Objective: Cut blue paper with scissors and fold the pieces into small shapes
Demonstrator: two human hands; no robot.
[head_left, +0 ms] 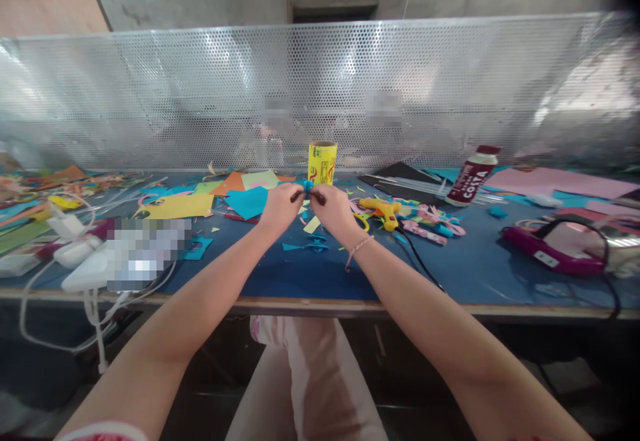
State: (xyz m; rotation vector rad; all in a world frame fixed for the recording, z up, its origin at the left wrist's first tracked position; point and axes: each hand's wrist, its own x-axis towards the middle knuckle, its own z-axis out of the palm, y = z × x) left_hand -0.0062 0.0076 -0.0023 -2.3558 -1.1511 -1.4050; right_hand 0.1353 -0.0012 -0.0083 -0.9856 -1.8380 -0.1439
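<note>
My left hand (281, 207) and my right hand (333, 211) meet above the blue table (310, 274), both pinched on a small blue paper piece (307, 186) held between their fingertips. A thin bracelet circles my right wrist. Blue paper scraps (310, 244) lie on the table just below my hands. A yellow roll (322, 162) stands upright right behind them. A yellow glue gun (383, 210) lies to the right of my right hand.
Coloured paper sheets (180, 205) and scraps cover the left and back. White chargers and cables (75, 248) sit at the left. A dark bottle (472, 176), pink sheets (550, 181) and a magenta device (555, 248) are at the right. A perforated metal screen (320, 88) closes the far edge.
</note>
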